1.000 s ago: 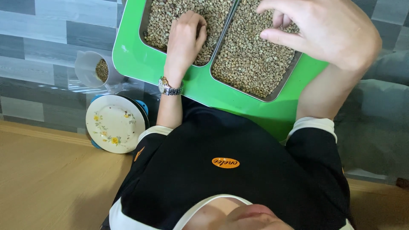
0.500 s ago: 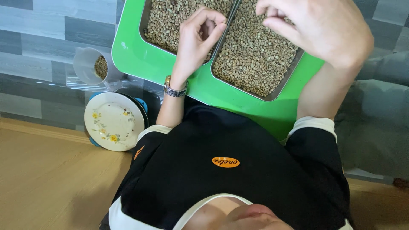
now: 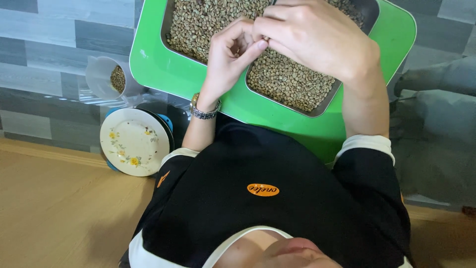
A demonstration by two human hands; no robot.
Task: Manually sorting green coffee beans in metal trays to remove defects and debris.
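Over the green tray [image 3: 163, 69], head view: both my hands meet above the divide between two metal pans [image 3: 292, 106] full of small greenish-brown beans [image 3: 287, 82]. My left hand [image 3: 230, 62] is raised off the beans, wrist bent, fingers [image 3: 237, 35] curled in toward the palm and pinched together at the tips. My right hand [image 3: 317, 42] comes in from the right, fingers bunched and pointing left, a fingertip touching my left fingers. Something small sits at the pinch where the hands meet; I cannot tell whether it is a bean, nor which hand grips it. Neither hand is spread open.

Metal watch [image 3: 203, 111] on my left wrist. The beans fill both pans nearly to the rim; the left pan [image 3: 166, 34] runs out of the top of the view. The tray rests tilted across my lap, its near edge against my black shirt [image 3: 267, 198].

Left of the tray: a clear plastic cup [image 3: 101, 77] lying on its side, some beans inside. Just below it, a round white plate [image 3: 133, 141] with yellow flowers, sitting on something blue. Grey plank floor [image 3: 44, 54] beyond, tan wood nearer me.
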